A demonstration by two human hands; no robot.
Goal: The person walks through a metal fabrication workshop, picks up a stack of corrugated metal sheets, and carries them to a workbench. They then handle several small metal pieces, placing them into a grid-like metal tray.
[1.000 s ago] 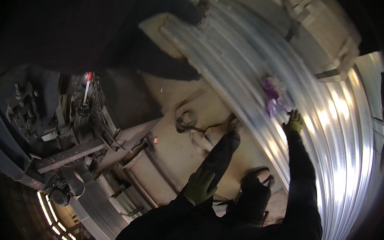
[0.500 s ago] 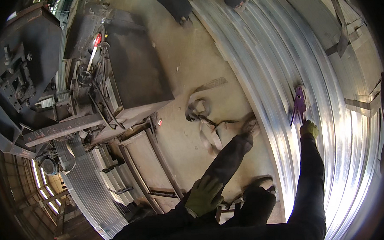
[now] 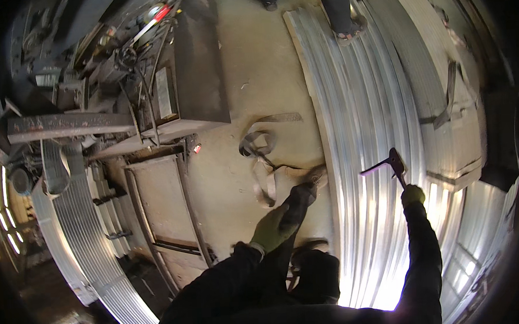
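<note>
Right hand (image 3: pixel 412 195), gloved, is closed around the handle of a hammer-like tool (image 3: pixel 392 164), raised over the curved corrugated metal sheets (image 3: pixel 368 156) on the floor, tool head above the ribs. Left hand (image 3: pixel 270 230), gloved, is rested on the person's own bent knee, grip loosely curled on the trouser leg, no object held. A tangled strap (image 3: pixel 259 153) is seen on the concrete floor just left of the sheets, near the person's shoe (image 3: pixel 317 175). A dark machine (image 3: pixel 168 90) is placed further left. Another person's feet (image 3: pixel 346 25) are planted on the sheets' far end. More corrugated sheets (image 3: pixel 94 253) are stacked at lower left
</note>
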